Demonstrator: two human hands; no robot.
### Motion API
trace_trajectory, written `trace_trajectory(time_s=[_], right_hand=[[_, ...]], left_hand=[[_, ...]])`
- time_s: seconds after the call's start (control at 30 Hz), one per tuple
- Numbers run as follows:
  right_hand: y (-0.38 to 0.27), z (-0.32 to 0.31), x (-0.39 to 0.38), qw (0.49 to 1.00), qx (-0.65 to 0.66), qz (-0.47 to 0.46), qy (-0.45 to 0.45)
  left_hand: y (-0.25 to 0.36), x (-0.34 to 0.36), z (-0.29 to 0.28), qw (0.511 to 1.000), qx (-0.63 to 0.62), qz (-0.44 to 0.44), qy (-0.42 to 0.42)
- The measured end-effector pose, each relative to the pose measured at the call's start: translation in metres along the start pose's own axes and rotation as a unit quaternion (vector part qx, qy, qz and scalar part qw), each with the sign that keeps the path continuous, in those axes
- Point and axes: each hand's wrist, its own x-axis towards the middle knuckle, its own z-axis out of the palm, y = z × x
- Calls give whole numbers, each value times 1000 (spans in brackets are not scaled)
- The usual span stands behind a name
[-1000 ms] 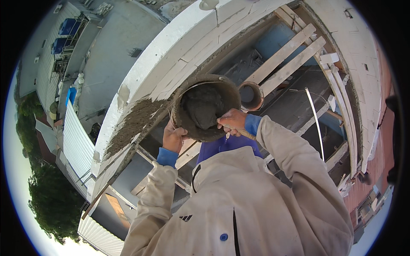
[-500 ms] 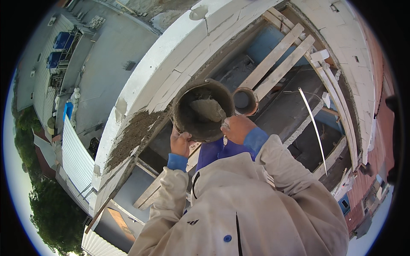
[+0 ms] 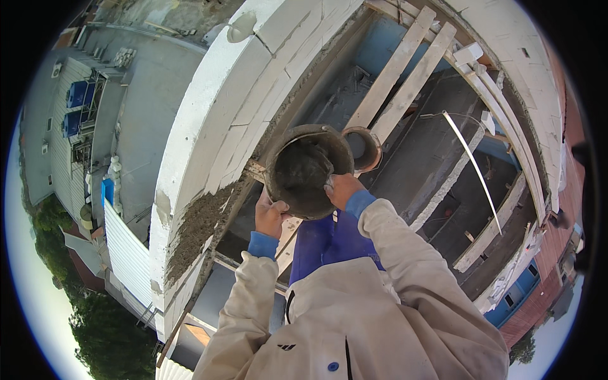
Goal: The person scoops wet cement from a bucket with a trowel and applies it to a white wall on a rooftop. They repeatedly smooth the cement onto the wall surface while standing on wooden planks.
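Mortar bucket, mouth open to view, with wet grey mix inside.
The round, dark bucket [image 3: 339, 147] sits just toward twelve o'clock from the middle of the view, held up and gripped at its near edge around seven o'clock. Its thick rim and walls are crusted with dried grey-brown residue; the inner wall shows most from twelve round to three. The mortar [image 3: 297, 174] is dark, damp and uneven, lying deep in the bucket. A mortar-coated hand tool [image 3: 328, 172] reaches in from about four o'clock, its outline hard to tell from the mix.
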Motion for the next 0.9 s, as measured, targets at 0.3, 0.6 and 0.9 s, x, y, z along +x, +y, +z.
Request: trace_trajectory(time_s=[0.3,0.6,0.9], right_hand=[[120,76,62,955,149,-3,256],[435,290,168,611,546,552,151],[414,324,170,478,773,368,197]], left_hand=[[-67,121,-10,997,-68,-12,-17],[-166,241,-41,996,-86,0,8],[-250,300,-73,977,-171,-52,120]])
